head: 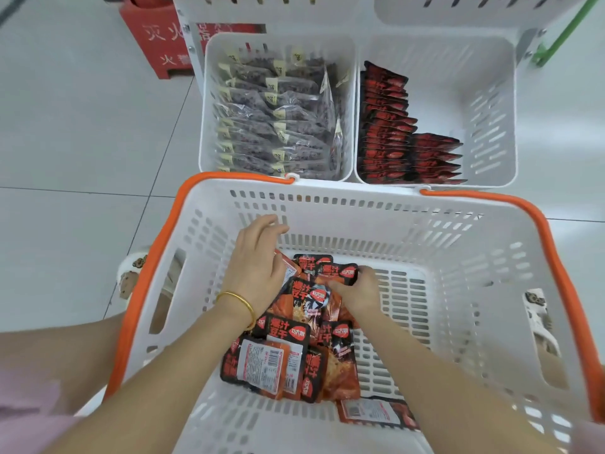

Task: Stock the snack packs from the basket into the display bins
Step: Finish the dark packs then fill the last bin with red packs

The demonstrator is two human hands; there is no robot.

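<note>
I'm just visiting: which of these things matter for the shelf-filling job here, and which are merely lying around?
Part of the job: red snack packs, white basket, right bin partly filled with matching packs, left hand, right hand gripping a pack.
Just around: left bin of dark packs, red floor box, green bar, slippers.

Pale tiled floor (82,126) bears a red box (150,37), perhaps an extinguisher stand.
</note>
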